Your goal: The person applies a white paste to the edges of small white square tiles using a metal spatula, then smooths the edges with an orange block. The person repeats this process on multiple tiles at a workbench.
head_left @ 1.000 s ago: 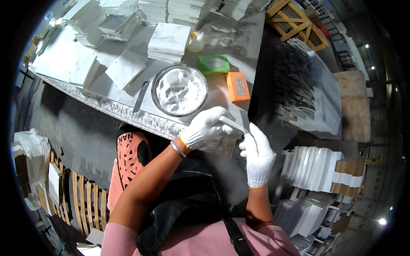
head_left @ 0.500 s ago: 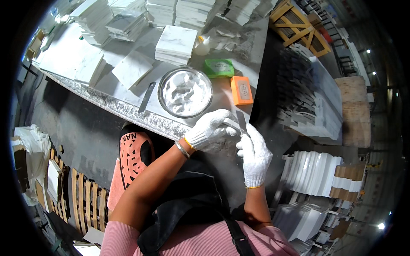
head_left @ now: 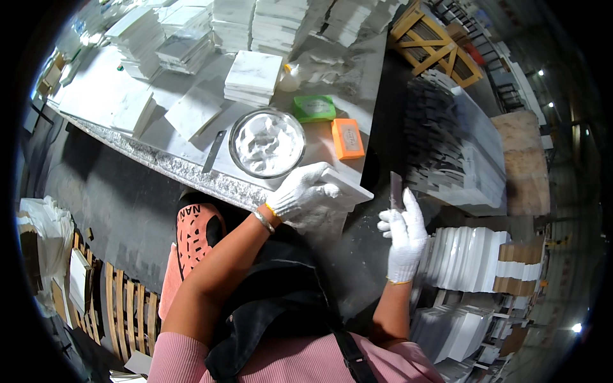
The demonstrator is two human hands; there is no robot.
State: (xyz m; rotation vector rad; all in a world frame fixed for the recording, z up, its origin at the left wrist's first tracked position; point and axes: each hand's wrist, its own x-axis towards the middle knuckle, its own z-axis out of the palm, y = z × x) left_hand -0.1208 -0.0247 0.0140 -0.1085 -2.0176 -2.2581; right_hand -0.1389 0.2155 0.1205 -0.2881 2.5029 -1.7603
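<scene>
My left hand point(head_left: 303, 193), in a white knitted glove, grips a white stone tile point(head_left: 348, 184) by its near side; the tile is tilted and shows almost edge-on. Off to the right and apart from it, my gloved right hand point(head_left: 404, 237) holds a flat dark scraper blade point(head_left: 396, 189) pointing away from me. Just beyond my left hand, on the table point(head_left: 175, 150), stands a round glass bowl point(head_left: 267, 143) of lumpy white paste. A second flat metal blade point(head_left: 214, 152) lies left of the bowl.
Right of the bowl are a green packet point(head_left: 314, 108) and an orange box point(head_left: 348, 139). Marble-look tiles are stacked behind point(head_left: 252, 76), with a loose tile point(head_left: 193, 113) at left. Slabs point(head_left: 482, 172) stand on the right, and a wooden pallet point(head_left: 131, 306) at lower left.
My right hand has drawn the blade away from the tile, to the right. The tile in my left hand has turned and now shows more of its length. The head view has shifted slightly.
</scene>
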